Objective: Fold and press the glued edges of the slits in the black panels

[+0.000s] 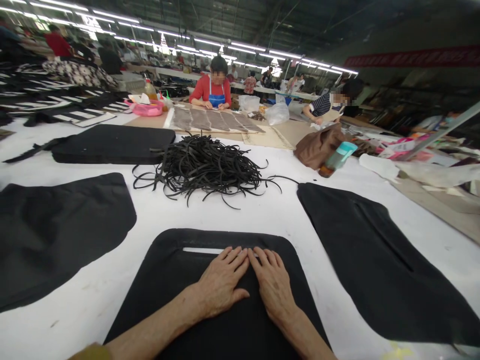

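Note:
A black panel with rounded corners (168,280) lies flat on the white table in front of me. Near its far edge runs a narrow slot (198,250), through which white shows. My left hand (221,282) rests palm down on the panel, its fingertips at the slot and the thumb stretched to the right. Beside it, almost touching at the fingertips, my right hand (273,280) also lies flat, its fingers over the slot's right part. Both hands are open and hold nothing. The right end of the slot is hidden under the fingers.
Beyond the panel sits a heap of black strips (210,165), with a stack of black panels (112,142) to its left. More black pieces lie left (63,230) and right (375,255). A teal-capped bottle (339,157) leans by a brown bundle (318,145). Co-workers (212,90) sit across the table.

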The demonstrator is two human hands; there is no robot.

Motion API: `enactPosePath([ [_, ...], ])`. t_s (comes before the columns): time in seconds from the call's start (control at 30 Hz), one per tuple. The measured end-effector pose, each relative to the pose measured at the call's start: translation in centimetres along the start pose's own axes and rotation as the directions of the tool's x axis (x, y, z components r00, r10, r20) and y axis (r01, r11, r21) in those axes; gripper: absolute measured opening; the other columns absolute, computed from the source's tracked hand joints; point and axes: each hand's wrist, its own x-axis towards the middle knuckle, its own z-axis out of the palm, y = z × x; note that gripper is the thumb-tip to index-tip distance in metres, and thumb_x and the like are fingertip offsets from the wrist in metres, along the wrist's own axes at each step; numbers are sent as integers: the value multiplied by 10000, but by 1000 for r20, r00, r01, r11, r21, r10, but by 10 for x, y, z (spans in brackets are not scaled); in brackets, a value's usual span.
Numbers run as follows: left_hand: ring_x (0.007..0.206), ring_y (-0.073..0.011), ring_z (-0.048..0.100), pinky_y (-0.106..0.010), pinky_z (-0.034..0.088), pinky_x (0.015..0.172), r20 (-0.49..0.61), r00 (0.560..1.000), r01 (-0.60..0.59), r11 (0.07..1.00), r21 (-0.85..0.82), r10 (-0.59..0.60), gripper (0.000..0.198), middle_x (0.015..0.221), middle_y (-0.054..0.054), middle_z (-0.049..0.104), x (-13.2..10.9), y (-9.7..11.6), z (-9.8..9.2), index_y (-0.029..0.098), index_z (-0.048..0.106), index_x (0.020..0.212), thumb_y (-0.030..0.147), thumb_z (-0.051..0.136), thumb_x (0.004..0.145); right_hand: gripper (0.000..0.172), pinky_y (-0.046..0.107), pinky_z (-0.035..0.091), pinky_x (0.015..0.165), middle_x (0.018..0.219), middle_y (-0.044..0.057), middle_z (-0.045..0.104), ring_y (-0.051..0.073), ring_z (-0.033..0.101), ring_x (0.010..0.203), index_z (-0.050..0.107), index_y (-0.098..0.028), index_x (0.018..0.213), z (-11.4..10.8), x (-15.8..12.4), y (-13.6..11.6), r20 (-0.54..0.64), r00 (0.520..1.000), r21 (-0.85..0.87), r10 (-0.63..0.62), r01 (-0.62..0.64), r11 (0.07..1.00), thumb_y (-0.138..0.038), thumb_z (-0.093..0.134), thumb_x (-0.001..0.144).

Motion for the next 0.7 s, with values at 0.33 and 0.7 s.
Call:
enactPosePath([
  [0.33,1346,-249,191,-400,188,1112,-57,987,155,987,36,-153,699,1450,-133,241,-39,-22,-9,167,240,1375,611,307,839,494,402,414,869,1182,98,586,288,516,1046,576,-131,1169,6,-10,23,-75,997,-241,35,-52,969,46,366,758],
  [0.7,1343,-239,208,-400,252,1100,-137,936,349,910,222,-326,604,1459,-97,230,-117,-43,-23,173,262,1368,420,472,858,378,399,441,815,1189,154,527,286,511,1012,543,-80,1135,18,-26,35,-183,981,-156,61,-90,984,-74,353,808],
])
